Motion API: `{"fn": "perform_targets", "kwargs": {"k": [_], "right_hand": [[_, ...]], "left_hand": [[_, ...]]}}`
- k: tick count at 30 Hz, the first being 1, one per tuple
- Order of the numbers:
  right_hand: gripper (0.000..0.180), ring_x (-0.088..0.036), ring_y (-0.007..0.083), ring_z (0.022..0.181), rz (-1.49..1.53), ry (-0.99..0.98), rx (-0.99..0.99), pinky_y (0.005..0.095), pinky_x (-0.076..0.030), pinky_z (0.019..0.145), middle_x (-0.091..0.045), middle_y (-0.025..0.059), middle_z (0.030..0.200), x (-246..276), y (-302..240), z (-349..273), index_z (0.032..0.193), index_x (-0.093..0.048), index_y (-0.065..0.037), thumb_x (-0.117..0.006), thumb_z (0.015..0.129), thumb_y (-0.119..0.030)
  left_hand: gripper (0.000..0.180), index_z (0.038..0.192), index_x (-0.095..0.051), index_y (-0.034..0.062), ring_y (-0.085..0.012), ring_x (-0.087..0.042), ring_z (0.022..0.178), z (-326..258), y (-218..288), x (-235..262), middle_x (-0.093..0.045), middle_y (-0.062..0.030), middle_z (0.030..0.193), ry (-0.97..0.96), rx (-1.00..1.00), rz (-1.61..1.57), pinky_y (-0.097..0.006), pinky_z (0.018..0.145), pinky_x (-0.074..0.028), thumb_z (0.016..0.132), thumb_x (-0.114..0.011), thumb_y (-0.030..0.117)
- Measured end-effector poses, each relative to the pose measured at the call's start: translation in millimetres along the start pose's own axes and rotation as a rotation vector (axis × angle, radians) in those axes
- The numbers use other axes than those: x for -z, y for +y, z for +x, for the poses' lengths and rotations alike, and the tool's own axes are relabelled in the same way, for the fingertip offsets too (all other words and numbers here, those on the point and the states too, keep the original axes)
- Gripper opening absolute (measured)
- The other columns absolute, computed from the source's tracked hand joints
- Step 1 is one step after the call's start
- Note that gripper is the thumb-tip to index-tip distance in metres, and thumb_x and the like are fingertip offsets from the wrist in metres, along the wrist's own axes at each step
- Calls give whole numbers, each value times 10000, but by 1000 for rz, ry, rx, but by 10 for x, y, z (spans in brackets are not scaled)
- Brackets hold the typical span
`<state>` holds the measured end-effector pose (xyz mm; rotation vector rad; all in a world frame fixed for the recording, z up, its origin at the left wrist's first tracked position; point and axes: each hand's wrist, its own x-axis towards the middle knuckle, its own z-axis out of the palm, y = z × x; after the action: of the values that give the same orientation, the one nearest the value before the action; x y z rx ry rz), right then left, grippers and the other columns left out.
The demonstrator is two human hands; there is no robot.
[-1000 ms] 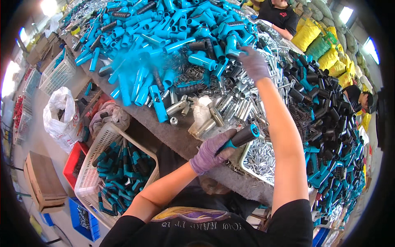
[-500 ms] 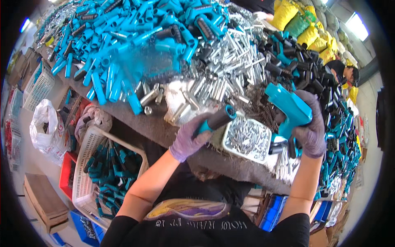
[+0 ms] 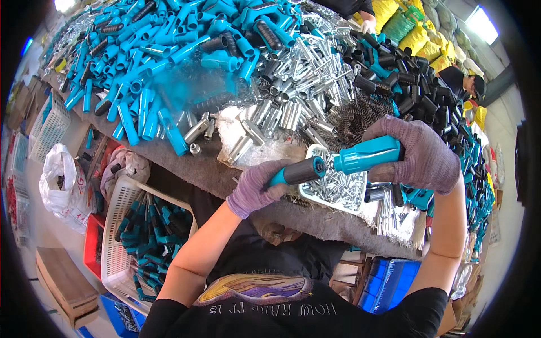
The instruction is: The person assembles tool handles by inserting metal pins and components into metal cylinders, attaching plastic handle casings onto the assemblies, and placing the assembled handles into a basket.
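My left hand point(image 3: 256, 188), in a purple-grey glove, is closed around a teal handle with a black grip sleeve point(image 3: 304, 170); its open round end points right. My right hand point(image 3: 420, 155), gloved the same way, grips a hollow teal plastic housing point(image 3: 366, 155) by its wider end. The housing's narrow end points left, close to the sleeve's open end; I cannot tell whether they touch. Under them sits a white tray point(image 3: 332, 206) of small metal pins. Dark coil springs point(image 3: 358, 121) lie just beyond, beside a heap of silver metal tubes point(image 3: 307, 79).
Teal plastic handles point(image 3: 141, 50) are heaped at the far left, black sleeves point(image 3: 417, 84) at the right. A white basket point(image 3: 112, 248) of teal-and-black pieces stands lower left, near a white plastic bag point(image 3: 62, 180). Another person's hand point(image 3: 368, 23) shows at the far edge.
My right hand has turned the teal housing from upright to lying sideways and brought it left, toward the handle. My left hand's handle has tipped nearer to level.
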<state>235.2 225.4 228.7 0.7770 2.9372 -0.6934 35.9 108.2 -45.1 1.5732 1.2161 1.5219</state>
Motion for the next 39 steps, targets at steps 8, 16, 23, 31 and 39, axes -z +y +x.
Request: {"fn": "perform_targets", "kwargs": {"k": [8,16,23,31,39], "right_hand": [[376,-607,317,845,-444,-20,468,418,-485,763,-628,101,923,-334,128,104,1062,-627,-126,-725,724,-259],[429,-651,319,786,118,-94,-81,366,-507,698,-648,134,829,-450,108,-2,1061,-598,-78,-751,760,-343],[346,-648,331,784,-4,-109,-7,375,-517,684,-648,131,819,-448,-72,-89,1011,-623,-101,-743,760,-306],[335,-657,311,714,102,-75,-70,359,-531,652,-651,133,772,-594,29,-235,1004,-637,-112,-759,741,-282],[345,-651,322,772,187,-115,-78,371,-530,685,-661,114,847,-639,131,-320,1060,-631,-144,-722,763,-293]], "left_hand": [[494,1165,-577,71,-336,-635,873,64,138,32,-639,-153,947,-45,-105,154,-378,734,-505,789,-689,370],[545,1165,-566,38,-310,-641,866,-103,190,-117,-634,-156,956,148,-130,382,-367,774,-499,782,-706,399],[531,1180,-554,72,-337,-619,917,-85,310,115,-612,-162,962,-161,-23,249,-401,814,-497,744,-719,326],[521,1117,-559,65,-343,-624,869,-155,416,29,-614,-146,950,-57,-53,346,-399,754,-506,736,-744,370],[519,1124,-562,83,-335,-618,908,-331,433,-190,-623,-137,953,24,-50,477,-407,754,-508,781,-654,461]]}}
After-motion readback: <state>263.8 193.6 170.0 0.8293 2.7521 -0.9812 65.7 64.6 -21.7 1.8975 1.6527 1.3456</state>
